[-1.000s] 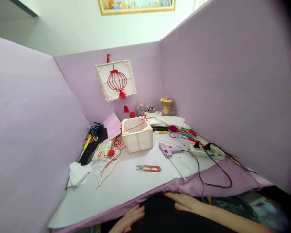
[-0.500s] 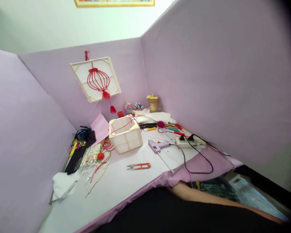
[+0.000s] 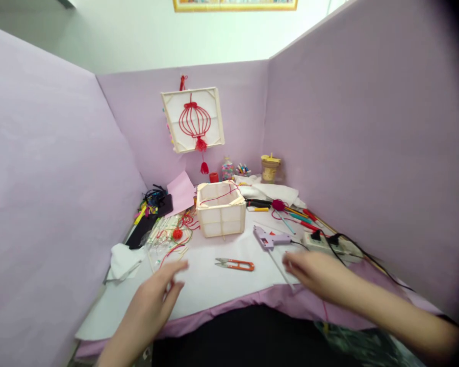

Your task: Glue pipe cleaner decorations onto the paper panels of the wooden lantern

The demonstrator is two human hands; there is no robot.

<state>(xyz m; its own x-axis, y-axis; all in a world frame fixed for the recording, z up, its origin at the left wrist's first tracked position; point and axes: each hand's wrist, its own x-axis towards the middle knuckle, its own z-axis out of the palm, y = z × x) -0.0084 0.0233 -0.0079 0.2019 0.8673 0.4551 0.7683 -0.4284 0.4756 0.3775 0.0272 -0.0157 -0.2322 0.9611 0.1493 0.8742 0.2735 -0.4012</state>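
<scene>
My left hand (image 3: 153, 295) hovers over the near left of the table, thumb and fingers apart, holding nothing. On the right, my right hand (image 3: 313, 270) is above the table edge beside the glue stick (image 3: 281, 267) of a lilac hot glue gun (image 3: 270, 238). Its fingers are bent and smeared by motion, so whether they hold anything cannot be made out. Between the hands lie orange-handled thread snips (image 3: 235, 264), touched by neither. Behind them stands an open white box (image 3: 222, 221) with a pale stick frame and a red cord (image 3: 218, 196) across its top.
A power strip (image 3: 325, 244) with black cables lies at the right. Red cords (image 3: 177, 233), sticks and a white cloth (image 3: 124, 260) are at the left. Pens, a jar (image 3: 227, 169) and a yellow-lidded cup (image 3: 270, 168) stand behind. A lantern panel (image 3: 195, 120) hangs on the lilac partition.
Both hands have come into view over the table; before, only my right forearm showed at the edge. The view has turned left, so the scene sits further right.
</scene>
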